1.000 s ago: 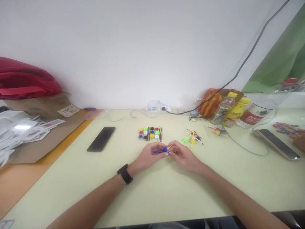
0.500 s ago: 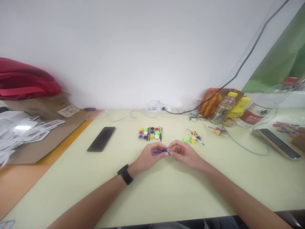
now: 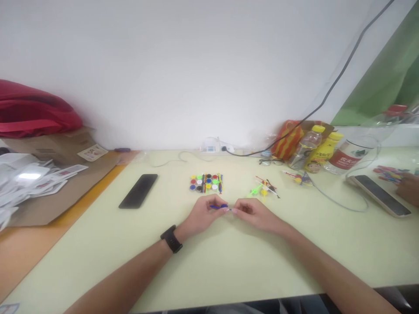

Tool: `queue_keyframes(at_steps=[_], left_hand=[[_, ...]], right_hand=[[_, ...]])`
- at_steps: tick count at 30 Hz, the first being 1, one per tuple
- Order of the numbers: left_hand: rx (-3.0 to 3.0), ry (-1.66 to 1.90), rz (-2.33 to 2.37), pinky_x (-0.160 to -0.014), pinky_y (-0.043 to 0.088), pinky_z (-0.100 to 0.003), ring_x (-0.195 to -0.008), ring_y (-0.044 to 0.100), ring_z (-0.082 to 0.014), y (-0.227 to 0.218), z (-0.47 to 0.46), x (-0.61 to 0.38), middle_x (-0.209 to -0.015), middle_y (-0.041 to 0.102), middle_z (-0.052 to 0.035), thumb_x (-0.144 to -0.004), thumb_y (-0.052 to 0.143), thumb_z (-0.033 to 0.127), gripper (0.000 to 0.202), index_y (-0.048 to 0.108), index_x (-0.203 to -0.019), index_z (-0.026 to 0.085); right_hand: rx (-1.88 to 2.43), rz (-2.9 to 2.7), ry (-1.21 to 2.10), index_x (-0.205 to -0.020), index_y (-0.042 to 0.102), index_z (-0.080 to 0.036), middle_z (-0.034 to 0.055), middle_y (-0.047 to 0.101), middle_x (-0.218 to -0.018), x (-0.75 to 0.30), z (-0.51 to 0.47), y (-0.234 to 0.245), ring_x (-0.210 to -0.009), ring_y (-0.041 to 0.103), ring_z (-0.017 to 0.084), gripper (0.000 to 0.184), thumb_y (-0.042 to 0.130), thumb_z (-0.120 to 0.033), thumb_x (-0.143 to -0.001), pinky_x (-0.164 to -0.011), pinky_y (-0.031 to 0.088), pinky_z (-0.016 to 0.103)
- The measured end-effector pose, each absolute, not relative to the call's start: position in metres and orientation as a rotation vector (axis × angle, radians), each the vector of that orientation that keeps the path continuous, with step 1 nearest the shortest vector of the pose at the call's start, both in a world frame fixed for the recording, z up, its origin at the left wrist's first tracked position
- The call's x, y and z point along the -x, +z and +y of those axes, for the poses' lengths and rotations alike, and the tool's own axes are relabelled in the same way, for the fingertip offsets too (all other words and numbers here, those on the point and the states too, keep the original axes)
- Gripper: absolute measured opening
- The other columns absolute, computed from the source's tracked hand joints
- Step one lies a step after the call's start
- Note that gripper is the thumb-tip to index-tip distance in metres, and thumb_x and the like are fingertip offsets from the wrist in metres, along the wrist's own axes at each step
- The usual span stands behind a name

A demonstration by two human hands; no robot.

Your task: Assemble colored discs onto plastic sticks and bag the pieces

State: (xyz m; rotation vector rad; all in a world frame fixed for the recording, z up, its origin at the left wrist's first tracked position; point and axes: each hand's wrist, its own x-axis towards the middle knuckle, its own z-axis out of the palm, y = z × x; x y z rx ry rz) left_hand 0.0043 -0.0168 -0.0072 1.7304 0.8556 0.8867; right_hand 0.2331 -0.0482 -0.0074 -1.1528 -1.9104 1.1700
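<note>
Above the middle of the table [image 3: 209, 270], my left hand [image 3: 202, 214] is closed in a pinch on a small blue plastic piece [image 3: 224, 206] with a round part and a thin stick. My right hand [image 3: 257, 213] pinches at its right end, with the fingertips of both hands almost meeting. Just beyond the left hand lies a set of coloured round discs [image 3: 208, 186] and thin sticks [image 3: 204, 183] in rows. Past the right hand is a loose group of stick pieces with discs [image 3: 264, 187], in green, yellow, red, white and black.
A black phone [image 3: 138, 191] lies at left, another phone [image 3: 381, 195] at right beside a cable. Bottles [image 3: 322, 152] and a striped bag [image 3: 287, 138] stand at back right. Another person's hand [image 3: 409, 188] is near coloured sticks [image 3: 389, 174]. Cardboard [image 3: 75, 187] covers the left side.
The hands have drawn very slightly apart, with the blue piece still between their fingertips. The other person's hand at the right edge has come further into view.
</note>
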Motion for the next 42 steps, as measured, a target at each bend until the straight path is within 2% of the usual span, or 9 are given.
queue_keyframes(at_steps=[9, 18, 24, 31, 34, 36, 37, 39, 42], left_hand=[[-1.602, 0.832, 0.73, -0.076, 0.051, -0.03, -0.082, 0.064, -0.0179, -0.007, -0.016, -0.003, -0.088, 0.071, -0.0072, -0.088, 0.075, 0.041, 0.026, 0.07, -0.087, 0.015], [-1.463, 0.771, 0.643, -0.083, 0.053, -0.032, -0.087, 0.067, -0.0179, -0.007, -0.016, -0.003, -0.092, 0.07, -0.0065, -0.084, 0.081, 0.036, 0.025, 0.073, -0.096, 0.016], [-1.369, 0.844, 0.618, -0.079, 0.056, -0.034, -0.077, 0.069, -0.0163, -0.012, -0.012, -0.004, -0.084, 0.069, -0.0038, -0.083, 0.082, 0.036, 0.028, 0.072, -0.097, 0.014], [-1.356, 0.858, 0.626, -0.079, 0.058, -0.033, -0.078, 0.071, -0.0171, -0.014, -0.011, -0.003, -0.084, 0.071, -0.0038, -0.083, 0.083, 0.035, 0.027, 0.071, -0.097, 0.014], [-1.348, 0.859, 0.637, -0.078, 0.059, -0.034, -0.078, 0.071, -0.0174, -0.015, -0.011, -0.004, -0.083, 0.071, -0.0041, -0.082, 0.083, 0.037, 0.029, 0.071, -0.096, 0.015], [-1.345, 0.861, 0.636, -0.078, 0.058, -0.034, -0.077, 0.071, -0.0174, -0.014, -0.011, -0.004, -0.084, 0.072, -0.0045, -0.082, 0.083, 0.037, 0.029, 0.071, -0.095, 0.015], [-1.344, 0.862, 0.631, -0.079, 0.058, -0.034, -0.077, 0.071, -0.0172, -0.013, -0.012, -0.004, -0.085, 0.072, -0.0046, -0.082, 0.083, 0.037, 0.029, 0.071, -0.095, 0.014], [-1.338, 0.863, 0.622, -0.079, 0.058, -0.034, -0.076, 0.071, -0.0166, -0.011, -0.012, -0.004, -0.085, 0.072, -0.0046, -0.082, 0.083, 0.037, 0.029, 0.07, -0.095, 0.014], [-1.332, 0.865, 0.629, -0.078, 0.057, -0.033, -0.075, 0.07, -0.016, -0.009, -0.013, -0.004, -0.084, 0.072, -0.0044, -0.082, 0.084, 0.036, 0.029, 0.07, -0.094, 0.014]], right_hand=[[1.155, -1.886, 1.101, -0.075, 0.054, -0.019, -0.0034, 0.042, -0.065, -0.235, -0.046, -0.007, -0.06, 0.038, 0.012, 0.044, 0.055, -0.058, -0.096, -0.053, 0.031, 0.025], [1.108, -1.738, 1.081, -0.111, 0.058, -0.022, -0.0052, 0.045, -0.065, -0.235, -0.045, -0.008, -0.061, 0.043, 0.014, 0.033, 0.058, -0.052, -0.098, -0.057, 0.036, 0.027], [1.047, -1.718, 0.912, -0.145, 0.04, -0.027, -0.0023, 0.051, -0.078, -0.232, -0.052, -0.006, -0.068, 0.048, 0.017, 0.05, 0.055, -0.044, -0.101, -0.065, 0.042, 0.03], [0.999, -1.707, 1.0, -0.16, -0.005, -0.034, -0.002, 0.051, -0.088, -0.224, -0.057, -0.012, -0.062, 0.043, 0.015, 0.085, 0.054, -0.041, -0.101, -0.058, 0.04, 0.028], [1.01, -1.678, 0.987, -0.16, 0.005, -0.034, -0.0017, 0.052, -0.09, -0.224, -0.056, -0.013, -0.061, 0.042, 0.014, 0.078, 0.055, -0.044, -0.1, -0.058, 0.039, 0.027], [1.027, -1.722, 1.028, -0.143, 0.046, -0.028, -0.0011, 0.053, -0.082, -0.229, -0.055, -0.012, -0.061, 0.042, 0.014, 0.05, 0.055, -0.05, -0.099, -0.057, 0.038, 0.028], [1.027, -1.767, 1.082, -0.117, 0.064, -0.023, -0.0009, 0.052, -0.073, -0.231, -0.053, -0.011, -0.059, 0.041, 0.014, 0.036, 0.054, -0.053, -0.098, -0.056, 0.037, 0.028], [1.01, -1.844, 1.199, -0.064, 0.059, -0.02, -0.0011, 0.042, -0.055, -0.237, -0.051, -0.009, -0.053, 0.036, 0.014, 0.053, 0.049, -0.058, -0.099, -0.053, 0.033, 0.03], [0.987, -1.84, 1.215, -0.049, 0.041, -0.021, -0.0014, 0.036, -0.05, -0.242, -0.049, -0.006, -0.052, 0.033, 0.013, 0.064, 0.046, -0.061, -0.099, -0.053, 0.029, 0.03]])
